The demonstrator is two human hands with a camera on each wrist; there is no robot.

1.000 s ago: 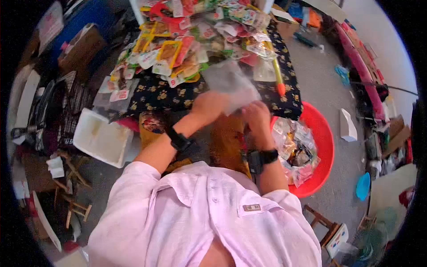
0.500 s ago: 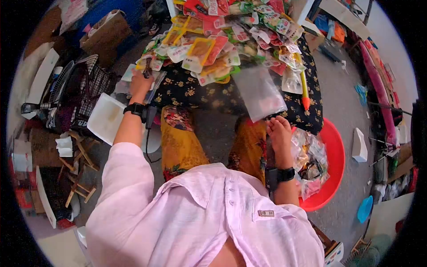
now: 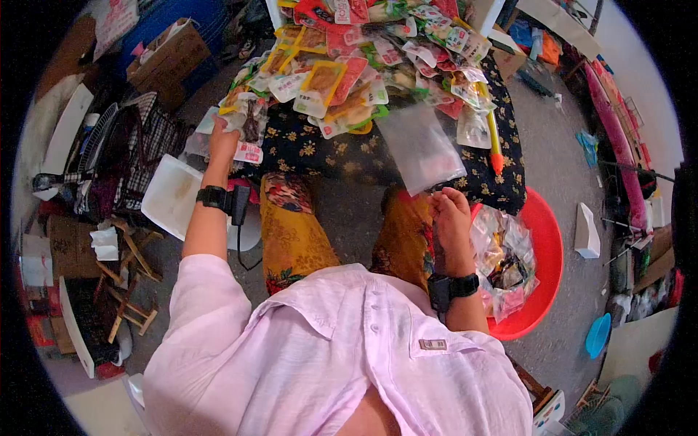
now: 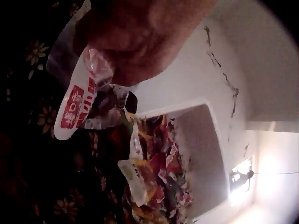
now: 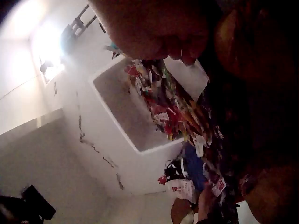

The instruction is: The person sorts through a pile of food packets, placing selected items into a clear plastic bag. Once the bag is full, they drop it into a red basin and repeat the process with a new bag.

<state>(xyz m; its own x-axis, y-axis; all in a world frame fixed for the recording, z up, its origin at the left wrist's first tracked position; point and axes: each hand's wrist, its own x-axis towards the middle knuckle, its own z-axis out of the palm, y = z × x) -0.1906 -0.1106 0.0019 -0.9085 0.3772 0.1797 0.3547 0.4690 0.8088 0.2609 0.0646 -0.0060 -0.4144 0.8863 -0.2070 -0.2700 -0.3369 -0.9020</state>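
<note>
In the head view my left hand is at the table's left corner, gripping the edge of a clear snack packet with dark contents. The left wrist view shows the packet's white-and-red label below the hand, whose fingertips are partly hidden. A flat clear plastic bag lies over the table's front edge, right of centre. Just below its lower corner is my right hand, fingers loosely curled, with nothing visible in them. The right wrist view shows those curled fingers in shadow, with a pale bag surface behind.
A heap of colourful snack packets covers the back of the dark flowered tablecloth. A yellow stick with an orange tip lies at the right. A red basin of packets stands right of the knees, a white foam box at the left.
Both hands worked at the clear bag a second ago. The left hand then moved to the table's left corner and took hold of the snack packet. The right hand drew back slightly below the bag.
</note>
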